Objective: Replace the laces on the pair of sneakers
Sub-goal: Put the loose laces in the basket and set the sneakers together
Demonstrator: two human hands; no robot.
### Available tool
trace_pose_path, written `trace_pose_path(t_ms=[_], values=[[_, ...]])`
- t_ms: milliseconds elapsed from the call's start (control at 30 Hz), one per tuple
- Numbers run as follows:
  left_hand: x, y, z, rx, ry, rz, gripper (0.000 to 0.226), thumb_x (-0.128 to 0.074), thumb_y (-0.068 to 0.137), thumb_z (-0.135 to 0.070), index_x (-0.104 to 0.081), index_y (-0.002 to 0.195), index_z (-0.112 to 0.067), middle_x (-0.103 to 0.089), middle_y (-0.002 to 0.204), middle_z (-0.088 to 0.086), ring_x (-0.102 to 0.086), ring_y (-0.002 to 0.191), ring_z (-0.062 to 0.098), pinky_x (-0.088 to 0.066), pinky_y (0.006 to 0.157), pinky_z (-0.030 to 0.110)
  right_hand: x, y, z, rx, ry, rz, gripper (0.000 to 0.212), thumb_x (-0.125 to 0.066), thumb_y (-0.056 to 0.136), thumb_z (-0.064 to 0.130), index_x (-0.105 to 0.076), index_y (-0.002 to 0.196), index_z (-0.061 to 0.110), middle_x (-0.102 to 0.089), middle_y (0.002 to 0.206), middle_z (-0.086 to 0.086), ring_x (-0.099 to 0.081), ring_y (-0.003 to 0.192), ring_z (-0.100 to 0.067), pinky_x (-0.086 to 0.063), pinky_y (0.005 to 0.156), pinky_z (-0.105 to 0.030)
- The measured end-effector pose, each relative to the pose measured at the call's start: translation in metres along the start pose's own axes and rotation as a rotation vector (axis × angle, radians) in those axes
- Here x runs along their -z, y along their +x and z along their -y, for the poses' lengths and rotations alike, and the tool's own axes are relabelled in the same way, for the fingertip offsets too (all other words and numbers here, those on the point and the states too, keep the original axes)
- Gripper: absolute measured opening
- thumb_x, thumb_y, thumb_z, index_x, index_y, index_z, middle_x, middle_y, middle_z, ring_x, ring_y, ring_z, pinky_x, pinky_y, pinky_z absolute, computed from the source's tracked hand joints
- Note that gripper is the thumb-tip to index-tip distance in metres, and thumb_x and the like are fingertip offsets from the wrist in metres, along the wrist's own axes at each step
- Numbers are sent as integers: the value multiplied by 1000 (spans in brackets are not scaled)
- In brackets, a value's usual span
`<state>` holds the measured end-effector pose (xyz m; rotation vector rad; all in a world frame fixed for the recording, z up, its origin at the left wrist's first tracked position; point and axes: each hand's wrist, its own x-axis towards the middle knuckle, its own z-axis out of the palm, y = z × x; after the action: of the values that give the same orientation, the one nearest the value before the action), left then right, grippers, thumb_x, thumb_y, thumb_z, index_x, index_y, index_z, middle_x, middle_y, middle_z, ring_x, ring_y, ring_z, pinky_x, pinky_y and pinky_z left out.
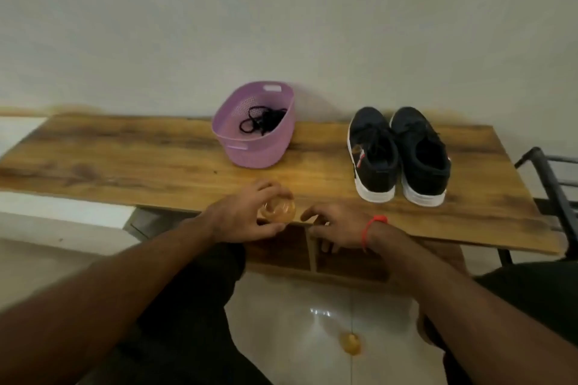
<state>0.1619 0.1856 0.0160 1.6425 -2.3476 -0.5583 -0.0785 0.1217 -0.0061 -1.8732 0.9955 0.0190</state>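
Both forearms reach in from the bottom of the view, over dark trousers and a pale tiled floor (312, 306). Left hand (240, 219) curls round a small clear glassy thing (276, 211) at the near edge of the wooden table (125, 156), fingers over its top, thumb beneath; what the thing is stays blurred. Right hand (336, 230), red thread (373, 223) at the wrist, lies loosely bent on that same edge, holding nothing, fingertips dropping past the lip and partly hidden.

Up on the table, the black sneakers (400, 153) stand side by side right of centre, white soles toward the camera, toes to the wall (281, 25); their lacing is too dark to read. Left of them, well apart, a lilac basket (250, 150) sits tilted, with black laces (262, 122) bundled inside.

Bare board runs wide to the left. Far right, a black metal frame (550, 172) is cut off just beside the table's end.
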Motion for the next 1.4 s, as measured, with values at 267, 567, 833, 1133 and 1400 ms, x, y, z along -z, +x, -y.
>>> trace_pose_path(t_ms=[267,567,833,1133,1400], values=[[101,43,38,300,95,-511,63,-80,85,-34,-54,140,-20,-62,127,9,-57,114,24,-43,95,30,20,-13,23,198,67,-303,26,-59,98,24,-61,121,34,-70,90,11,-67,76,-6,-48,58,-13],[112,131,81,646,308,-93,56,-77,85,-37,-52,135,-29,-62,130,6,-50,124,29,-32,97,42,25,-8,24,235,64,-394,22,-56,98,28,-59,116,40,-68,90,15,-65,77,0,-55,68,-20],[88,168,106,688,489,314,29,-61,97,-25,-64,124,-16,-66,120,8,-64,110,29,-54,97,42,31,0,18,260,52,-388,23,-58,97,28,-57,114,44,-66,90,16,-65,77,-1,-57,69,-26],[73,173,126,742,488,377,41,-56,102,-31,-53,142,-25,-44,155,5,-47,137,29,-35,114,50,36,10,17,250,25,-398,26,-55,97,31,-51,110,53,-67,92,17,-65,82,2,-57,72,-21],[95,146,78,619,355,-17,44,-68,93,-44,-55,131,-25,-60,126,3,-56,118,26,-34,100,47,38,8,16,242,44,-418,25,-56,98,26,-60,121,35,-69,90,16,-66,78,0,-57,71,-22]])
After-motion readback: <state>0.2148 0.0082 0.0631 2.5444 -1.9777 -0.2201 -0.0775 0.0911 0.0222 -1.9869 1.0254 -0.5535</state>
